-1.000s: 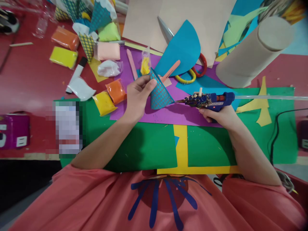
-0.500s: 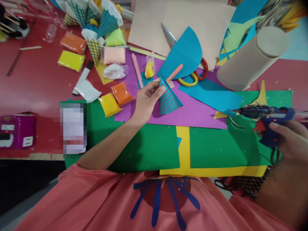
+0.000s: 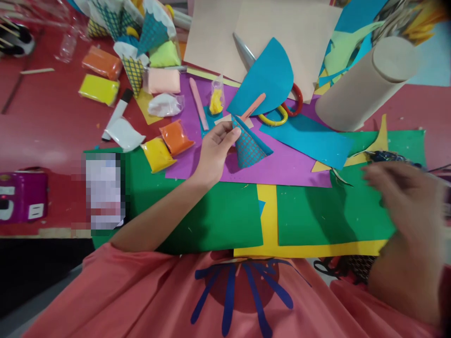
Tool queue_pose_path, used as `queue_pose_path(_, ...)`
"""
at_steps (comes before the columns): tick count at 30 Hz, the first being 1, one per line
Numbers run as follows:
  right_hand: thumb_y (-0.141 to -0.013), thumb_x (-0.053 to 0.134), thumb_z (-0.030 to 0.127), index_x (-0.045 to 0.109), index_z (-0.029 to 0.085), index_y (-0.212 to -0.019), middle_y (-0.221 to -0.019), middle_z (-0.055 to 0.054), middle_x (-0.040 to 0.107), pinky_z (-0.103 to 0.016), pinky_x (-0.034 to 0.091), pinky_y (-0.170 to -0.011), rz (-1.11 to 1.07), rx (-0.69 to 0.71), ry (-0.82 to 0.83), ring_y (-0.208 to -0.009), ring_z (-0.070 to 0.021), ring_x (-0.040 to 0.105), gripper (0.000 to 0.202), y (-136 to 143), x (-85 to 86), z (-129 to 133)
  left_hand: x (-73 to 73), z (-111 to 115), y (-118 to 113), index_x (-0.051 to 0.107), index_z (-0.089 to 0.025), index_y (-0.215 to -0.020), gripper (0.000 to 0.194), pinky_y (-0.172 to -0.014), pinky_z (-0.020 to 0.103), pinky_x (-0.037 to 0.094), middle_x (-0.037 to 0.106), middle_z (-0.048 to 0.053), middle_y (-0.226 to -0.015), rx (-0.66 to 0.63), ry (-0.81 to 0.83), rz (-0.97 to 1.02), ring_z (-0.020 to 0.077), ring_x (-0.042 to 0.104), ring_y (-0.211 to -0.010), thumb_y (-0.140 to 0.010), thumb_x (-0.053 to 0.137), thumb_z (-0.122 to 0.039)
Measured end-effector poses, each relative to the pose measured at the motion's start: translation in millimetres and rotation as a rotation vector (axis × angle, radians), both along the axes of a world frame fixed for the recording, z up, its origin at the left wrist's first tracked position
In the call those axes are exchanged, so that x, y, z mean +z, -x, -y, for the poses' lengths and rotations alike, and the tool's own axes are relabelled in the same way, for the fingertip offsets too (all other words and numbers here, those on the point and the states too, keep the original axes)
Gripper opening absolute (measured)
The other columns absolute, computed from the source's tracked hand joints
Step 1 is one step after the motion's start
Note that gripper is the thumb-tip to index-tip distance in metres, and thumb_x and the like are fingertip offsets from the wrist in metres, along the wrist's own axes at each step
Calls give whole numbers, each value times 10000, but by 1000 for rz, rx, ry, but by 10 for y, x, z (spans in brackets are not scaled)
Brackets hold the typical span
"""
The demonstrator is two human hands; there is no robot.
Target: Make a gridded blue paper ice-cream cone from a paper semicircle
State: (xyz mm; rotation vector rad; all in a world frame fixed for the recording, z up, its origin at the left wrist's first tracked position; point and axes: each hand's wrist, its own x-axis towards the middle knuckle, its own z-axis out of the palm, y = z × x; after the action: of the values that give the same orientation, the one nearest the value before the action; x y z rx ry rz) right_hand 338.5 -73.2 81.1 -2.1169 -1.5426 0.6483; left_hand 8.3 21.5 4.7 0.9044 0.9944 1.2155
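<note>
My left hand (image 3: 216,148) pinches a blue paper cone (image 3: 250,149) with a criss-cross pattern, its wide end facing down and right, over a purple sheet (image 3: 296,164). On the right, my right hand (image 3: 405,192) is blurred by motion above a green sheet (image 3: 338,211). Just behind it lies the glue gun (image 3: 391,157), mostly hidden by the hand. Beyond the cone are scissors (image 3: 278,116) with yellow and red handles, partly covered by a blue paper piece (image 3: 269,75). A pink stick (image 3: 252,106) rests against that piece.
Clay packets, among them an orange one (image 3: 176,137) and a yellow one (image 3: 158,154), lie to the left beside a phone (image 3: 105,190). Finished cones (image 3: 153,30) stand at the back left. A large beige roll (image 3: 359,89) lies at the right. A purple box (image 3: 24,195) sits far left.
My right hand has let go of the glue gun, now lying on the table, and has come slightly left and up from it. My left hand keeps the cone, turned slightly.
</note>
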Motion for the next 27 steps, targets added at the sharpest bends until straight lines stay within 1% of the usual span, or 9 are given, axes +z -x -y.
queue_pose_path(1, -812, 669, 451, 690, 242, -784, -771, -75, 682, -323, 408, -572, -89, 130, 29, -655, -155, 564, 212, 301, 9, -69, 4, 6, -3, 601, -217, -807, 352, -607, 195, 505, 587, -46, -752, -8, 13, 3, 79, 563, -663, -708, 789, -498)
queue_pose_path(3, -834, 637, 430, 726, 237, -831, -873, -67, 719, -300, 454, -587, -358, 348, 114, -666, -146, 589, 212, 802, -36, -209, 16, 22, -11, 588, -219, -819, 328, -640, 206, 518, 597, -39, -769, -25, 28, 7, 88, 578, -695, -736, 769, -480)
queue_pose_path(6, -804, 664, 397, 727, 211, -913, -854, -46, 712, -255, 452, -508, -647, 394, 193, -583, -114, 577, 225, 1246, -199, -396, 36, 51, -23, 572, -223, -837, 312, -667, 218, 526, 610, -29, -802, -34, 42, 17, 106, 605, -752, -758, 749, -467)
queue_pose_path(8, -765, 706, 381, 708, 189, -830, -759, -22, 687, -223, 409, -457, -750, 351, 181, -535, -90, 540, 202, 1388, -314, -488, 43, 66, -30, 555, -228, -860, 306, -648, 220, 523, 614, -27, -837, -26, 52, 14, 116, 623, -783, -772, 735, -460)
queue_pose_path(12, -747, 722, 411, 639, 181, -711, -470, 53, 525, -200, 314, -380, -898, 200, 131, -393, -56, 423, 248, 1498, -492, -582, 32, 78, -45, 530, -234, -884, 323, -676, 235, 531, 634, -23, -906, -15, 60, 27, 131, 650, -850, -764, 742, -446)
queue_pose_path(16, -743, 721, 466, 612, 198, -791, -428, 83, 482, -198, 258, -316, -997, 62, 100, -325, -53, 379, 292, 1496, -574, -624, -10, 90, -68, 541, -231, -906, 395, -753, 259, 542, 653, -17, -952, -24, 53, 33, 138, 647, -906, -716, 780, -480)
queue_pose_path(21, -683, 757, 446, 545, 226, -776, -467, 104, 443, -193, 309, -296, -1106, 20, 57, -347, -67, 464, 319, 1419, -553, -699, -28, 127, -85, 551, -230, -907, 407, -737, 235, 519, 621, -46, -854, -69, -6, 24, 112, 637, -826, -681, 828, -426)
queue_pose_path(24, -685, 747, 393, 515, 228, -751, -494, 105, 436, -193, 393, -336, -1180, 42, 45, -377, -72, 506, 292, 1353, -552, -743, 1, 139, -80, 561, -231, -916, 446, -758, 260, 524, 632, -21, -922, -137, -77, 30, 153, 642, -911, -621, 872, -357)
queue_pose_path(27, -706, 726, 365, 508, 225, -763, -522, 101, 453, -197, 480, -417, -1221, 89, 76, -428, -70, 540, 265, 1298, -566, -769, 15, 129, -71, 571, -250, -911, 429, -779, 296, 546, 657, -11, -996, -207, -22, 102, 165, 654, -905, -617, 871, -341)
